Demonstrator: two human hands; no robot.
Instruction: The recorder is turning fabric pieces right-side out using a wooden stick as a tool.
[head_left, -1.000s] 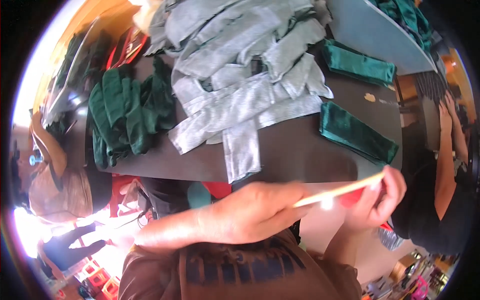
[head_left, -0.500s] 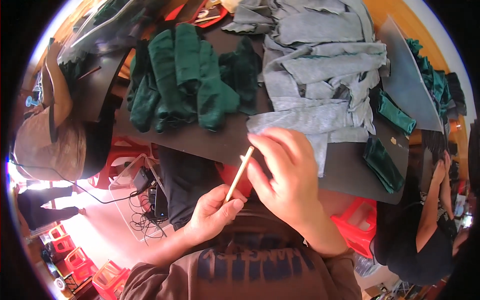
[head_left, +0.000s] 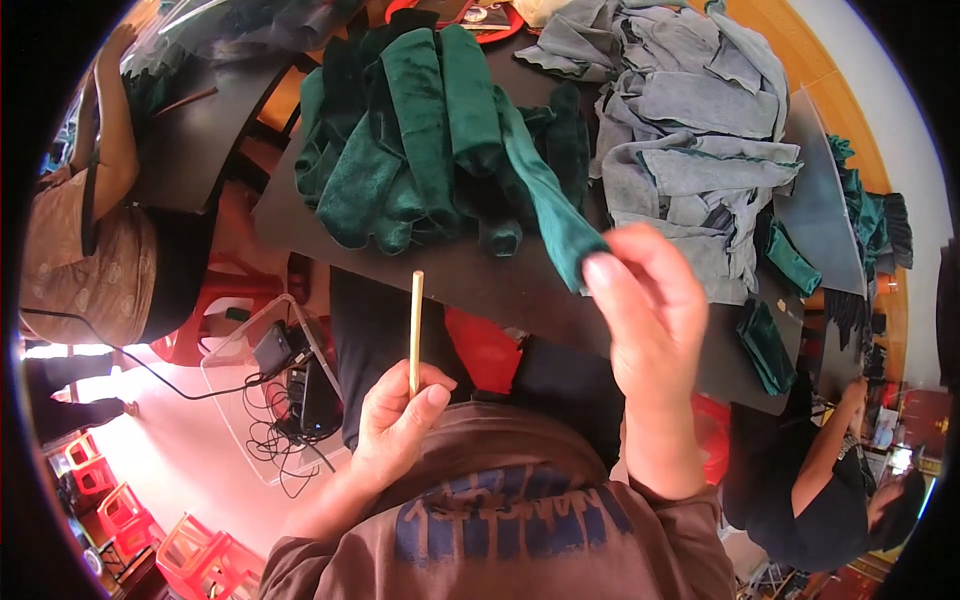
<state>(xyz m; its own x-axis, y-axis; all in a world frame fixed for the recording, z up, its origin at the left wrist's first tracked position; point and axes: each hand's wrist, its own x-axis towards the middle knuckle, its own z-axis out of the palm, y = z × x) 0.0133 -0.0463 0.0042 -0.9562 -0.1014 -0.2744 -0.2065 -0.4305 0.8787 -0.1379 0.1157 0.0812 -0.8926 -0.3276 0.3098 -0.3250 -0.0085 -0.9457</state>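
My left hand (head_left: 395, 420) is closed around the lower part of a thin wooden stick (head_left: 416, 315), which stands nearly upright in front of my body. Between the thumb and fingers of my right hand (head_left: 655, 325) is the near end of a green velvet tube-like piece (head_left: 545, 200). It stretches back toward a heap of similar green velvet pieces (head_left: 415, 100) on the dark table (head_left: 470, 285). To the right of it lies a heap of grey pieces (head_left: 700, 180), some showing green at their edges.
Two folded green pieces (head_left: 766, 345) lie at the table's right side, near a clear upright panel (head_left: 820, 200). A plastic bin (head_left: 270, 370) with cables is below left. Red stools (head_left: 205, 560) stand on the floor. One person (head_left: 110, 230) is at left, another (head_left: 810, 490) at right.
My right hand has moved from beside the stick to the right and taken hold of a green velvet piece. The stick in my left hand has turned more upright. The view has shifted.
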